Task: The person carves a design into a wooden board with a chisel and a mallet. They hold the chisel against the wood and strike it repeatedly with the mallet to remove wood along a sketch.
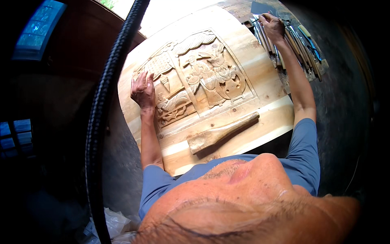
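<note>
A pale wooden panel [268, 91] lies in front of me, with figures and foliage carved in relief [211, 77] inside a sunken field. My left hand [143, 90] rests on the panel's left part beside the carving, fingers bent loosely and no tool showing in it. On the panel's near border lies a wooden mallet [221, 132], its thick end to the left. Beyond the panel's far right edge, my right hand [272, 28] is over a row of carving chisels [300, 49]. Its fingers are closed near a thin dark piece; what they grip is partly hidden.
A yellowish brush [304, 31] and a blue-handled tool [315, 52] lie among the chisels. A dark flat sheet [262, 8] sits behind them. A black braided cable [106, 81] crosses the view at left. White plastic bags [115, 223] are on the floor at lower left.
</note>
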The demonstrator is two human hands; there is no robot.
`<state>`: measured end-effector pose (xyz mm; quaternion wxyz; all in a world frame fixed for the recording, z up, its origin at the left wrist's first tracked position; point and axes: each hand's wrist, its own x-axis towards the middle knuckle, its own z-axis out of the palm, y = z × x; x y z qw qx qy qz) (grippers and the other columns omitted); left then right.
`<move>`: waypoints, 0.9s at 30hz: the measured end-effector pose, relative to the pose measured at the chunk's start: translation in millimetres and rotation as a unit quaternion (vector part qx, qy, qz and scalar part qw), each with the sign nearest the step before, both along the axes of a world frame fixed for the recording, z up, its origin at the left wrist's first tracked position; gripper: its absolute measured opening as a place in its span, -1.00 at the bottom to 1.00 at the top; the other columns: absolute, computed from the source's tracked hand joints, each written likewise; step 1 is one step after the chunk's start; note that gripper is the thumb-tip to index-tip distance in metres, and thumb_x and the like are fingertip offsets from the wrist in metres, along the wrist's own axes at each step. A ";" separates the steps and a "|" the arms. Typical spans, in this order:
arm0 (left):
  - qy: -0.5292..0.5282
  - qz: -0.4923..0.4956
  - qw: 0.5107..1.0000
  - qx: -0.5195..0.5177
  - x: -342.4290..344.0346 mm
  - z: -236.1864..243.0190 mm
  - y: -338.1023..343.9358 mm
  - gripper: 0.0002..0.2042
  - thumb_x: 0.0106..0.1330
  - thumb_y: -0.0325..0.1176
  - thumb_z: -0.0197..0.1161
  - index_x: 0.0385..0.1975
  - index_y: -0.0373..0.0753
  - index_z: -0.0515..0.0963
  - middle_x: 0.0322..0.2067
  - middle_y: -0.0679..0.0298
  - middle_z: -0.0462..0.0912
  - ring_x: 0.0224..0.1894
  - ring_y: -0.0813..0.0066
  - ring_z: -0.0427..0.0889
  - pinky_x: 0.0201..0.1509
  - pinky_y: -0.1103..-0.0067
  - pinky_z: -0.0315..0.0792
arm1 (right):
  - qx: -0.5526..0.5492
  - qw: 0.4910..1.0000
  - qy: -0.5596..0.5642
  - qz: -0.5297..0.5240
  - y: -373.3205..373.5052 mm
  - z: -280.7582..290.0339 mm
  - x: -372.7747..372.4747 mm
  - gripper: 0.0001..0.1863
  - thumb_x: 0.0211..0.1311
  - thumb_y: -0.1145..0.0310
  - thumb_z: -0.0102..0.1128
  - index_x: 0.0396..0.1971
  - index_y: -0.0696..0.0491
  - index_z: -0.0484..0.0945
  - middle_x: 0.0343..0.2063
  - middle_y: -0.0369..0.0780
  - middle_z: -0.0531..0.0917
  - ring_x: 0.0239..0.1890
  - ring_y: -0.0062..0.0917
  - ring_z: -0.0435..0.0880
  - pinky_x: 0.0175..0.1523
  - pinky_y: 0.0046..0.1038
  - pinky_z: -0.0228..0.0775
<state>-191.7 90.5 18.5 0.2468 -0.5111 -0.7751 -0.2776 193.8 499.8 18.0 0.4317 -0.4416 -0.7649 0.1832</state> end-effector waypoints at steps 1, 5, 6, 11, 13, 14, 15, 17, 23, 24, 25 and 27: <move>-0.008 0.008 1.000 -0.002 -3.6 -6.0 1.2 -0.74 0.31 -0.23 0.42 -0.11 -0.22 0.74 -0.10 0.14 0.79 -0.07 0.19 0.77 0.35 0.20 0.43 | -0.004 0.999 -0.025 -0.021 9.7 -7.6 -5.3 -0.73 0.42 0.10 0.27 -0.14 -0.05 0.78 -0.33 -0.35 0.84 -0.28 -0.62 0.81 -0.17 -0.50 0.58; 0.013 -0.008 1.000 0.005 -5.4 -21.7 5.5 -0.78 0.28 -0.27 0.42 -0.18 -0.24 0.76 -0.13 0.12 0.80 -0.06 0.21 0.77 0.34 0.20 0.44 | -0.019 0.989 -0.132 -0.067 30.2 -20.7 -29.0 -0.69 0.37 0.02 0.27 -0.14 -0.09 0.77 -0.34 -0.33 0.82 -0.27 -0.48 0.81 -0.15 -0.40 0.58; 0.008 -0.004 1.000 0.012 -4.9 -23.6 4.4 -0.78 0.28 -0.27 0.43 -0.20 -0.25 0.76 -0.13 0.11 0.80 -0.06 0.22 0.77 0.33 0.20 0.44 | -0.022 0.985 -0.158 -0.070 34.3 -22.0 -34.8 -0.68 0.35 0.00 0.26 -0.14 -0.10 0.77 -0.35 -0.32 0.82 -0.27 -0.45 0.81 -0.14 -0.38 0.58; 0.048 -0.015 0.999 0.011 -4.7 -24.4 2.5 -0.73 0.22 -0.22 0.49 -0.17 -0.21 0.73 -0.12 0.11 0.80 -0.04 0.19 0.77 0.32 0.16 0.45 | 0.044 0.980 -0.192 -0.020 42.3 -34.1 -45.0 -0.69 0.34 -0.04 0.22 -0.22 -0.15 0.77 -0.32 -0.16 0.79 -0.24 -0.17 0.79 -0.16 -0.19 0.60; 0.048 -0.020 0.998 0.023 -3.5 -22.7 2.5 -0.74 0.23 -0.22 0.49 -0.18 -0.20 0.73 -0.12 0.12 0.80 -0.04 0.20 0.77 0.32 0.15 0.45 | 0.072 0.966 -0.246 -0.028 37.0 -30.8 -48.9 -0.71 0.36 -0.02 0.21 -0.22 -0.16 0.77 -0.32 -0.14 0.79 -0.23 -0.17 0.80 -0.15 -0.18 0.61; 0.048 -0.023 0.998 0.029 -2.6 -21.6 2.6 -0.75 0.23 -0.22 0.49 -0.18 -0.20 0.73 -0.12 0.12 0.80 -0.04 0.20 0.77 0.32 0.14 0.45 | 0.094 0.961 -0.256 -0.045 31.1 -25.1 -51.4 -0.71 0.37 0.00 0.22 -0.19 -0.15 0.76 -0.33 -0.15 0.80 -0.24 -0.19 0.80 -0.15 -0.20 0.61; 0.041 -0.016 0.999 0.026 -1.9 -20.5 2.7 -0.75 0.23 -0.21 0.49 -0.19 -0.19 0.73 -0.13 0.13 0.80 -0.04 0.21 0.77 0.33 0.12 0.43 | 0.115 0.956 -0.265 -0.060 21.7 -17.1 -52.7 -0.70 0.38 0.01 0.22 -0.16 -0.13 0.76 -0.34 -0.17 0.80 -0.24 -0.21 0.80 -0.15 -0.22 0.61; 0.050 -0.012 0.999 0.004 -1.0 -18.1 2.0 -0.74 0.22 -0.20 0.49 -0.19 -0.19 0.73 -0.13 0.14 0.80 -0.04 0.22 0.77 0.34 0.11 0.42 | 0.152 0.959 -0.223 -0.082 -7.3 4.0 -57.2 -0.74 0.38 0.00 0.23 -0.20 -0.18 0.75 -0.41 -0.16 0.79 -0.30 -0.20 0.81 -0.24 -0.21 0.62; 0.091 -0.006 0.996 -0.015 5.5 -3.8 3.3 -0.76 0.26 -0.16 0.46 -0.21 -0.18 0.77 -0.16 0.19 0.81 -0.08 0.27 0.79 0.38 0.13 0.41 | 0.307 0.939 -0.065 0.141 -159.2 50.2 -77.0 -0.90 0.26 0.25 0.47 -0.38 -0.07 0.78 -0.59 -0.34 0.77 -0.60 -0.58 0.72 -0.47 -0.53 0.50; 0.084 -0.038 0.996 0.000 12.6 0.6 3.2 -0.75 0.28 -0.15 0.45 -0.19 -0.16 0.77 -0.17 0.21 0.82 -0.09 0.29 0.80 0.38 0.14 0.42 | 0.302 0.932 -0.080 0.183 -186.0 51.2 -81.7 -0.88 0.23 0.25 0.49 -0.42 -0.06 0.78 -0.61 -0.36 0.75 -0.63 -0.63 0.68 -0.49 -0.56 0.47; 0.069 -0.067 0.995 0.014 23.5 4.9 3.4 -0.75 0.30 -0.14 0.44 -0.18 -0.14 0.77 -0.18 0.22 0.83 -0.11 0.31 0.80 0.39 0.14 0.42 | 0.290 0.928 -0.072 0.222 -210.0 51.7 -85.6 -0.87 0.21 0.25 0.51 -0.45 -0.06 0.76 -0.63 -0.36 0.74 -0.65 -0.65 0.66 -0.50 -0.57 0.46; 0.010 -0.140 0.989 0.043 52.9 13.0 3.4 -0.75 0.35 -0.09 0.41 -0.13 -0.06 0.77 -0.20 0.29 0.84 -0.12 0.38 0.82 0.38 0.17 0.46 | 0.243 0.927 -0.062 0.278 -248.0 51.8 -92.0 -0.87 0.14 0.33 0.55 -0.46 -0.01 0.74 -0.63 -0.33 0.72 -0.63 -0.63 0.65 -0.48 -0.55 0.43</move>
